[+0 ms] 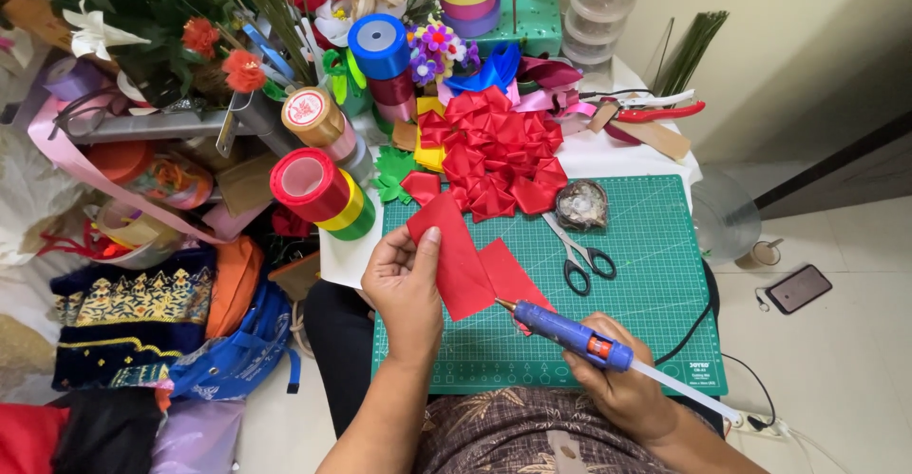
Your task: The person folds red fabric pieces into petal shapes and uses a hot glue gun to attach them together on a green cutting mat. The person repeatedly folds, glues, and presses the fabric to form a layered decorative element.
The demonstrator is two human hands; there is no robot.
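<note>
My left hand [407, 284] pinches a folded strip of red ribbon [465, 260] above the green cutting mat [655, 274], thumb on top of the strip. My right hand [622, 388] grips a blue hot glue gun [570, 333], its metal tip touching the lower edge of the ribbon near the fold. A white glue stick pokes out of the gun's back end. Behind the ribbon lies a pile of folded red ribbon petals [499, 156].
Grey scissors [578, 255] lie on the mat beside a small foil dish [581, 204]. Ribbon spools [318, 184], artificial flowers and red pliers [655, 111] crowd the table's back and left. A phone [798, 288] and a power cord lie on the floor at right.
</note>
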